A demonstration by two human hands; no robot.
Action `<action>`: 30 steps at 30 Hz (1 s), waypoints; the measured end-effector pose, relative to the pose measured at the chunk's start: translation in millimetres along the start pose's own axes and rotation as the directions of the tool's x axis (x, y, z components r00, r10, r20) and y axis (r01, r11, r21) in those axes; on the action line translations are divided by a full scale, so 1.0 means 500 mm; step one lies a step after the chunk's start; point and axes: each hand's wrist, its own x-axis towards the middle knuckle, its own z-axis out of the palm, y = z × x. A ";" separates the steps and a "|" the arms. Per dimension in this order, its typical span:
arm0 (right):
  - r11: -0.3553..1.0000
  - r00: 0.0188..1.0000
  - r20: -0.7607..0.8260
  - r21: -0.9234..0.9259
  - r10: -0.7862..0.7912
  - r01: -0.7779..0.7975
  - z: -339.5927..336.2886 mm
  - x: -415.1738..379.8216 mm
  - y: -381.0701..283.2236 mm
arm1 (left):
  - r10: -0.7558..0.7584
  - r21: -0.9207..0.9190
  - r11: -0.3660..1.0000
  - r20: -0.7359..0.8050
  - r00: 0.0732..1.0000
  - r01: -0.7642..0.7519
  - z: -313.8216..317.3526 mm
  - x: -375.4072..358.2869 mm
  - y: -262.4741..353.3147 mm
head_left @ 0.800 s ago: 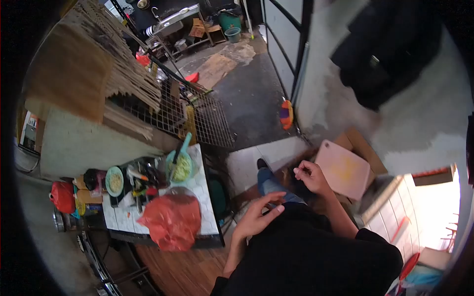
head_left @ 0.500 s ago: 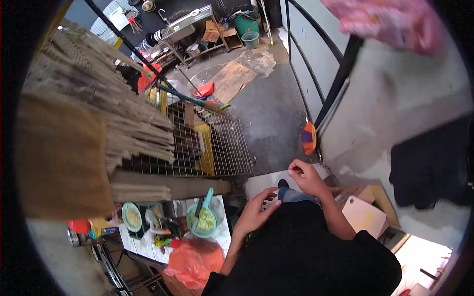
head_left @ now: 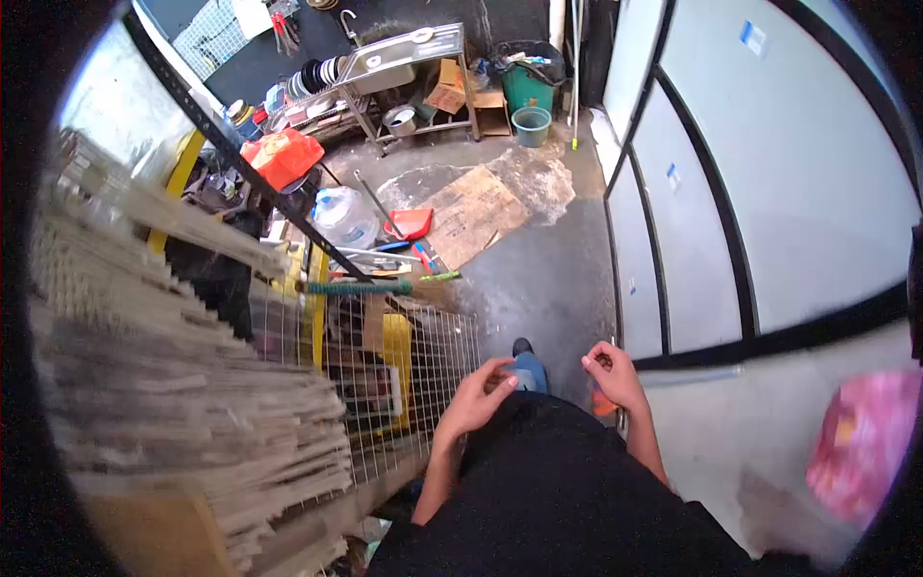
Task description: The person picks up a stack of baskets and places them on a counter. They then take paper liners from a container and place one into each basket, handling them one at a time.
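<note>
My left hand (head_left: 478, 396) hangs in front of my black shirt (head_left: 538, 481), its fingers slightly bent and the thumb held away from them. Nothing is in it, and it is nearest to the wire mesh panel (head_left: 452, 351) on the left. My right hand (head_left: 617, 375) is raised on the other side of my body, fingers curled in toward the thumb. No object shows in it. Between the hands, one leg in blue jeans (head_left: 530, 373) and a dark shoe (head_left: 522, 345) are on the floor.
Stacked cardboard sheets (head_left: 212, 413) line the left. Ahead are flattened cardboard (head_left: 473, 216), a red dustpan (head_left: 411, 224), a steel sink (head_left: 380, 72), a green bin (head_left: 528, 88) and a grey bucket (head_left: 531, 126). White panels (head_left: 707, 221) run along the right; a pink bag (head_left: 860, 442) hangs there.
I have moved forward along the passage; the sink and bins look nearer. The table with bowls has left view, and the pink bag now sits lower right. My hands are further apart.
</note>
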 end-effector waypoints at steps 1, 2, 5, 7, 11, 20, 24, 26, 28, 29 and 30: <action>0.995 0.999 0.031 -0.102 -0.015 0.018 -0.005 0.056 -0.026 | -0.011 0.029 1.000 -0.005 1.000 0.011 -0.022 0.051 0.021; 0.994 0.998 0.057 -0.101 0.038 -0.032 -0.009 0.109 -0.064 | 0.009 0.082 0.997 -0.056 0.998 -0.004 -0.048 0.111 0.034; 0.999 0.997 0.052 -0.003 -0.054 0.054 -0.016 0.267 -0.150 | 0.092 0.070 0.994 -0.051 0.994 -0.089 -0.133 0.253 0.136; 1.000 0.997 0.069 0.007 -0.017 0.017 -0.023 0.367 -0.137 | 0.064 0.092 0.994 -0.028 0.998 -0.062 -0.191 0.324 0.182; 0.998 0.999 0.005 0.055 0.039 -0.039 -0.030 0.587 -0.114 | 0.095 0.071 0.993 -0.001 0.995 -0.095 -0.304 0.481 0.221; 0.953 0.977 0.199 -0.276 -0.070 0.125 -0.026 1.228 -0.269 | -0.057 -0.313 0.948 -0.317 0.947 -0.048 -0.515 0.885 0.211; 0.903 0.848 0.477 -0.218 -0.231 0.370 0.081 1.477 -0.463 | -0.060 -0.391 0.897 -0.566 0.822 -0.204 -0.610 0.973 0.238; 0.880 0.768 0.597 -0.205 -0.234 0.428 0.150 1.569 -0.570 | -0.132 -0.482 0.835 -0.644 0.754 -0.266 -0.662 1.024 0.239; 0.881 0.584 0.777 -0.083 -0.236 0.467 0.222 1.646 -0.642 | -0.199 -0.502 0.822 -0.695 0.691 -0.269 -0.721 1.084 0.226; 0.877 0.565 0.792 -0.082 -0.231 0.473 0.257 1.683 -0.668 | -0.209 -0.506 0.816 -0.707 0.675 -0.278 -0.751 1.118 0.220; 0.838 0.484 0.848 -0.095 -0.215 0.537 0.296 1.720 -0.691 | -0.217 -0.492 0.821 -0.738 0.639 -0.289 -0.784 1.152 0.215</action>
